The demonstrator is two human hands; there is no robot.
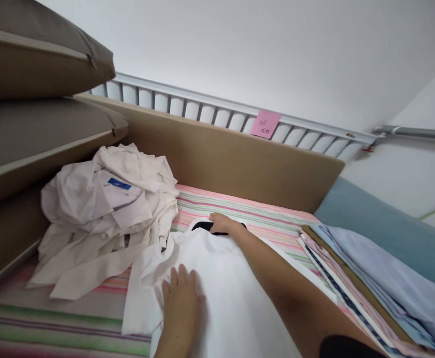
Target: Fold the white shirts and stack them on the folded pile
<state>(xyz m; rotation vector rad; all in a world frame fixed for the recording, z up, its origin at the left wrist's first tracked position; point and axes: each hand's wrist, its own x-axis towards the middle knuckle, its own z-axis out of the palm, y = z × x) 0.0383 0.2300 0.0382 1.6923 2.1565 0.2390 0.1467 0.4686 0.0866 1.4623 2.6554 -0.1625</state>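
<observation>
A white shirt lies spread on the striped sheet in front of me, its collar, dark on the inside, at the far end. My left hand rests flat on the shirt's left side, fingers stretched out. Reaching across the garment, my right hand has its fingers closed at the collar; part of the grip is hidden. Left of the collar sits a heap of crumpled off-white clothes, and a collared shirt with a blue label lies on it.
Folded clothes are stacked on the right. Two grey-brown cushions stand piled at the left. A tan board and a white railing with a pink note border the back; a blue-green panel is at the right.
</observation>
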